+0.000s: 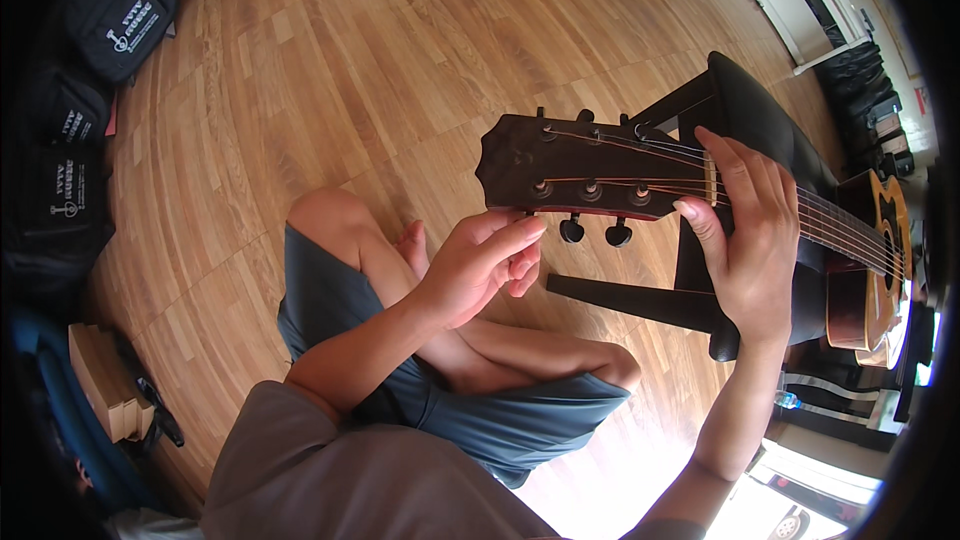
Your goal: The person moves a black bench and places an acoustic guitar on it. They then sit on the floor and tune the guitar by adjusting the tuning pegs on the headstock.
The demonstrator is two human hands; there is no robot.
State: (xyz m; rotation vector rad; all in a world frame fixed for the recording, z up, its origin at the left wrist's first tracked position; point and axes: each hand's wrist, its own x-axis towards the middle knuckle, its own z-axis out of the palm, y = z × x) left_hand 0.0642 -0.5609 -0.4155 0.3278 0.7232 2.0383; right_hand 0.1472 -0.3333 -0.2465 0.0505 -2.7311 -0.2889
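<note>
An acoustic guitar (880, 270) rests on a black chair, its dark headstock (565, 155) reaching out in front of me. Thumb and fingers of my left hand (480, 265) are closed at the headstock's near left corner, around a tuning peg that they hide. Two black tuning pegs (595, 231) show beside that hand. Across the strings (840, 225), close to the pale nut (711, 180), lies my right hand (750, 230). Its thumb stretches to the neck's near edge, and the other fingers extend toward the far edge, thumb and forefinger wide apart.
The black chair (780, 120) bears the guitar, one leg (630, 302) jutting toward me. My crossed legs (460, 350) are below the headstock on the wood floor (330, 70). Black bags (120, 25) line the left side; a cardboard box (100, 380) stands lower left.
</note>
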